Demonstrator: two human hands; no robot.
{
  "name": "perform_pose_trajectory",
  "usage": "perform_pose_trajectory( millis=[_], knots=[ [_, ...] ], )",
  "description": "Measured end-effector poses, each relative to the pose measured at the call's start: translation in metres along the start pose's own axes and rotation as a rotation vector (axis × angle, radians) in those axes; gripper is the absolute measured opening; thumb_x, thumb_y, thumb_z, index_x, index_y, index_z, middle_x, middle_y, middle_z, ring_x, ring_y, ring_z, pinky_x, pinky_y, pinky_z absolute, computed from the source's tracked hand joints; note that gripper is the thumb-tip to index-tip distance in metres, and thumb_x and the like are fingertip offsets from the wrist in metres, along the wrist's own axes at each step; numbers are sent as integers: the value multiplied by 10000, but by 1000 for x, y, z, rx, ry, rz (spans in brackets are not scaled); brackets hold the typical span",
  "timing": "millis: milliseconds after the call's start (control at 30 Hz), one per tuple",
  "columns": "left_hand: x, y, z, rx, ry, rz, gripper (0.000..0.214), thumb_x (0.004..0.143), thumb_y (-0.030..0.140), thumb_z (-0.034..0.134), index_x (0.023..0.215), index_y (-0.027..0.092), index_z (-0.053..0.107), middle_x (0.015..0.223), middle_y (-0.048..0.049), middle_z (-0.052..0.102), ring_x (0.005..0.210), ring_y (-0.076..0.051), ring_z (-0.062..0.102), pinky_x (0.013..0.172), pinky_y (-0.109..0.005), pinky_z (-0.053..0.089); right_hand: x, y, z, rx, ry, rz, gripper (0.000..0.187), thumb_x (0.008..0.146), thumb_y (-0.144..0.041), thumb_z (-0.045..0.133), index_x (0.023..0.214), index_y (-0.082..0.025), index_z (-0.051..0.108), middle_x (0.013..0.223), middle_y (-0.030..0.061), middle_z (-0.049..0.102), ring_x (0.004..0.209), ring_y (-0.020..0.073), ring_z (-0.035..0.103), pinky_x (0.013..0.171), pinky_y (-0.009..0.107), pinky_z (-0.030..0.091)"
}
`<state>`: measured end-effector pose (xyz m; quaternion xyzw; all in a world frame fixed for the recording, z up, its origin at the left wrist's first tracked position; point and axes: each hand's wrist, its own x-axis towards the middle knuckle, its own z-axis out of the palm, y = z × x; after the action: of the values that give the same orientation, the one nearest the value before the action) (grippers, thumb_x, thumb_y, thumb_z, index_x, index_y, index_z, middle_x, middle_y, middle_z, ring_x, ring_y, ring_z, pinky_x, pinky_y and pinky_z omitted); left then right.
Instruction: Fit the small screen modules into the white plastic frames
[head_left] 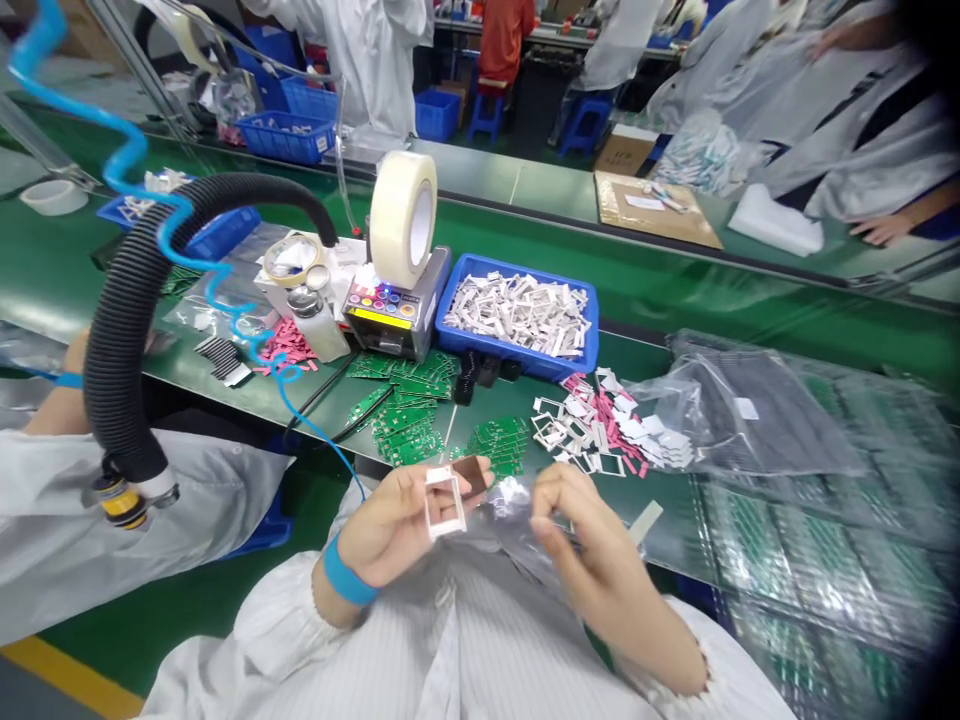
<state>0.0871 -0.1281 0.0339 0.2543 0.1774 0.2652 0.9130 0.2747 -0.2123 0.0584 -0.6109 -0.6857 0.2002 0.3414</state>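
**Holding a frame by its edges**

My left hand [390, 525] is closed on a white frame [445, 500], thumb on one long side and fingers behind, just above my lap and short of the surface [637, 345]. A small brown piece [471, 473] sits at the frame's upper corner, against my fingertips. My right hand [592, 560] is curled beside a crumpled clear film [514, 497]. It is blurred, and I cannot tell whether it pinches the film or only touches it.

To do this well, I judge that I should grip only the frame's outer edges, lightly, since so thin a part would bend easily. I should also keep my fingers off the brown piece and hold the frame steady while the other hand works the film.

The blue bin [510, 352] past the green boards [409, 420] is heaped nearly to its rim with white frames like mine. More lie loose [592, 425] on the surface to its right, mixed with pink slips. A blue basket [281, 140] farther back holds small pale parts that I cannot make out. Clear bags [750, 410] at my right look flat, with green boards showing beneath them.
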Motion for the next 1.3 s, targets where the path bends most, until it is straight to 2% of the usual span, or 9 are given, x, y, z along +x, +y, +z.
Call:
perform_pose_trajectory(
  millis=[167,267,333,467,633,933,1033,1133,1300],
  knots=[
    [3,-3,-3,-172,-45,-80,312,771,389,639,879,110,727,1194,-130,649,1151,-269,559,1068,-423,328,-28,61,19,-255,0,266,234,878,-256,439,664,-188,506,663,19,521,646,165,470,628,308,334],
    [2,-5,1,-191,-91,-110,269,776,342,644,865,104,729,1155,-148,669,1130,-279,576,1060,-449,333,-30,68,23,-280,43,285,221,880,-293,459,726,-180,572,669,27,536,648,170,485,641,316,344],
    [1,-5,5,-201,-117,-123,254,762,333,661,856,108,731,1121,-154,684,1108,-285,591,1055,-471,331,-24,55,16,-182,73,209,208,877,-372,494,894,-188,590,755,37,558,707,176,517,662,315,389],
    [-2,-2,10,-162,-141,-134,338,695,385,715,854,87,729,1141,-186,666,1065,-313,614,1028,-492,355,-5,17,-1,85,61,-72,466,794,-515,591,1157,-232,516,989,68,567,912,205,538,762,334,454],
    [-6,1,12,-147,-142,-107,336,691,402,713,828,96,730,1065,-181,694,1055,-318,621,1024,-488,351,12,5,6,188,36,-160,297,804,-408,624,1055,-260,572,927,43,563,880,194,545,762,346,461],
    [-8,4,7,-163,-114,-95,347,684,403,718,841,93,724,1058,-176,689,1069,-305,605,996,-452,377,22,6,17,395,43,-144,256,772,-303,639,1013,-252,572,884,40,552,852,192,534,734,342,471],
    [-7,8,-2,-146,-92,-182,367,734,397,673,910,75,702,963,-161,712,965,-286,651,950,-485,410,29,6,4,352,65,-212,263,777,-316,631,1025,-251,576,922,53,521,876,202,519,767,376,465],
    [-4,8,-13,-122,-150,-330,400,741,436,652,861,57,695,667,-98,712,638,-213,679,810,-464,495,45,1,-16,162,24,-421,267,760,-274,651,1019,-276,590,985,56,496,958,220,490,878,447,422],
    [1,3,-14,-51,-225,-486,312,761,408,612,770,103,677,529,-36,670,488,-177,640,746,-410,511,79,-21,-38,-107,-307,-752,185,820,-297,604,999,-305,650,1097,69,476,1145,261,372,975,482,359]
  ],
)
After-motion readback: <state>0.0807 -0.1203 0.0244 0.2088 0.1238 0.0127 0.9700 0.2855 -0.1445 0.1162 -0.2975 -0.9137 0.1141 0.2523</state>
